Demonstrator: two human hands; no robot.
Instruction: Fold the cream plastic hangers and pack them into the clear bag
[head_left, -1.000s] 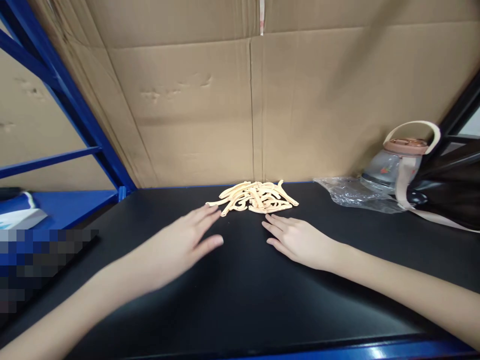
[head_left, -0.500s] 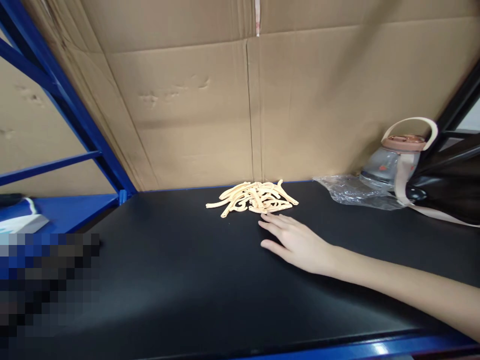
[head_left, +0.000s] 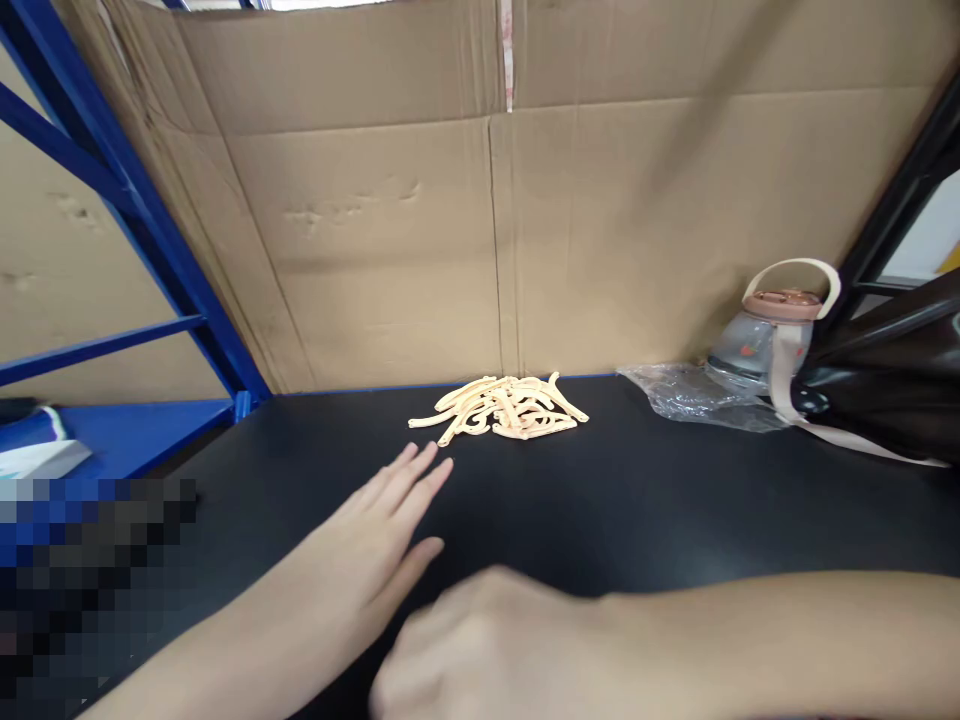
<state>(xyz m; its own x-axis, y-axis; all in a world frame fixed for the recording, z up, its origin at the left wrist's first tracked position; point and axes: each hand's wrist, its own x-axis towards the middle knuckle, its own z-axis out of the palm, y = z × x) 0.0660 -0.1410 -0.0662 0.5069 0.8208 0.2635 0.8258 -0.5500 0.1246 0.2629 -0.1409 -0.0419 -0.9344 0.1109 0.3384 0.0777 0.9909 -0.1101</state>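
Observation:
A loose pile of cream-coloured curved strips point(head_left: 499, 405), some with small holes at their ends, lies at the far side of the black tabletop point(head_left: 645, 500). My left hand point(head_left: 382, 535) reaches in from the lower left. Its fingers are stretched out and apart, with the tips just short of the pile's near left end; nothing is in it. Low in the picture, close to the camera, my right hand point(head_left: 487, 650) is bent inward and blurred by motion. Its fingers look curled, but they are smeared and partly cut off by the bottom edge, so whatever they may hold is hidden.
Cardboard point(head_left: 375, 230) stands upright behind the table. At the back right are a clear bottle point(head_left: 765, 335) with a pinkish lid and strap, a crumpled plastic bag point(head_left: 697, 395) and a dark bag point(head_left: 892, 370). A blue metal frame point(head_left: 165, 270) rises on the left.
My left hand has come into view from the lower left. My right hand has drawn back from the pile toward the camera. The view has shifted slightly; the strips look unmoved.

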